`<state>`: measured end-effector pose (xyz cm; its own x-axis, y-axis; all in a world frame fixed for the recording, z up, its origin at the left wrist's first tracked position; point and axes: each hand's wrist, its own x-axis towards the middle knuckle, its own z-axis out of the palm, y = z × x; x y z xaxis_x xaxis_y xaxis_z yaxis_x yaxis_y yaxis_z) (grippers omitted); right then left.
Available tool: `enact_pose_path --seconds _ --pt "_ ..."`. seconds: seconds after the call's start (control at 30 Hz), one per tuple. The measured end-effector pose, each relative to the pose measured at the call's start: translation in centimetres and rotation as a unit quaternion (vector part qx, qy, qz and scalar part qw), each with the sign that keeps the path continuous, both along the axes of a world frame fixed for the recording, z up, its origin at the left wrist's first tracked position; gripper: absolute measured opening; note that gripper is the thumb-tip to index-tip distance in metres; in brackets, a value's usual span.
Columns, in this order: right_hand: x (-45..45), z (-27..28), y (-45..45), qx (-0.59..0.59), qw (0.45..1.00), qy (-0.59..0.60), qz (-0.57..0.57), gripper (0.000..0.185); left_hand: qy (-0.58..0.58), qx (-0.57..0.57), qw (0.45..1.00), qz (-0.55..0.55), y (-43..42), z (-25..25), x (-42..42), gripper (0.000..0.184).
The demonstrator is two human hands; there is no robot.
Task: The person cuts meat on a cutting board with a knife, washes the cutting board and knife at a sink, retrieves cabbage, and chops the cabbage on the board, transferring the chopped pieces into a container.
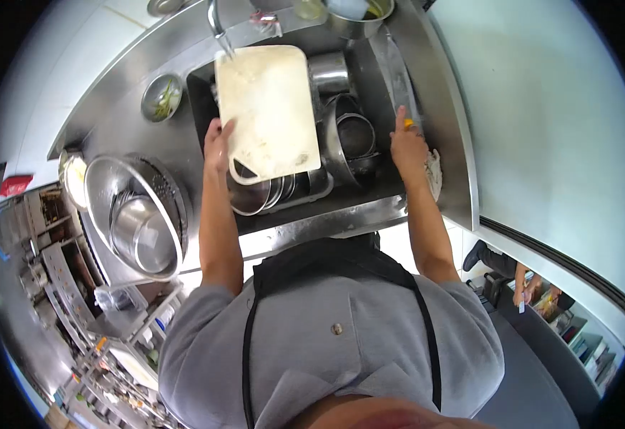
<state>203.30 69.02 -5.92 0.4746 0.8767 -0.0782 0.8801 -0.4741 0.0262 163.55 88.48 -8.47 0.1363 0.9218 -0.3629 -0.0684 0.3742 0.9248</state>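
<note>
My left hand [217, 145] is closed on the left edge of a cream cutting board [269, 107], which is tilted over the sink [284, 232]. The faucet [216, 20] runs water at the board's upper left corner. On the right side of the sink, my right hand [408, 149] is closed around the yellow handle of what looks like a long, broad-bladed knife [394, 71], its index finger stretched toward the blade. Beneath that wrist lies a whitish crumpled cloth [435, 175]. Below the board, metal pots and bowls [337, 146] sit in the sink, partly hidden.
Left of the sink are a small bowl with green scraps [162, 98] and a large colander [137, 214] holding a metal pot. A pot [359, 25] stands at the back right corner. Another person's hand [523, 286] shows at lower right, beyond the white panel [541, 107].
</note>
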Motion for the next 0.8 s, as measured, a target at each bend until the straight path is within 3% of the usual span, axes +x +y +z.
enact_pose_path --seconds 0.07,0.13,0.2,0.23,0.33,0.4,0.53,0.6,0.63,0.73,0.8 --pt "-0.1 -0.2 0.2 -0.054 0.998 0.011 -0.006 0.068 -0.109 -0.031 0.993 0.027 -1.5 0.4 0.0 0.011" --pt "-1.2 0.4 -0.2 -0.016 1.000 0.022 -0.012 0.067 -0.166 -0.008 0.985 0.049 -2.9 0.0 0.0 0.015" --pt "-2.8 2.9 -1.3 0.082 0.979 0.185 -0.034 0.063 -0.140 0.002 0.982 0.124 -4.3 0.0 0.0 0.022" --pt "-4.9 6.1 -1.6 0.053 0.956 0.276 -0.081 0.059 -0.139 0.007 0.980 0.143 -5.0 0.1 -0.1 0.024" --pt "-10.1 7.7 -4.0 0.039 0.928 0.370 0.000 0.059 -0.184 0.040 0.960 0.205 -5.8 1.3 2.0 0.027" --pt "-12.5 6.2 -5.1 0.097 0.923 0.355 0.112 0.058 -0.197 0.050 0.957 0.207 -5.5 2.9 4.1 0.034" --pt "-14.5 6.0 -4.6 0.043 0.937 0.310 0.157 0.059 -0.269 0.108 0.931 0.223 -1.8 3.3 5.5 0.048" --pt "-14.6 5.2 -3.6 0.024 0.938 0.275 0.209 0.057 -0.344 0.005 0.930 0.128 1.1 3.2 4.3 0.042" --pt "-14.7 5.0 -3.0 0.026 0.939 0.273 0.207 0.057 -0.308 -0.047 0.943 0.121 2.1 3.7 4.5 0.039" --pt "-15.1 5.0 -1.8 -0.018 0.946 0.271 0.176 0.057 -0.254 -0.037 0.955 0.150 2.8 3.4 5.4 0.040" --pt "-14.9 5.8 -1.4 -0.012 0.931 0.299 0.210 0.055 -0.291 -0.005 0.944 0.153 2.0 2.7 6.3 0.044"
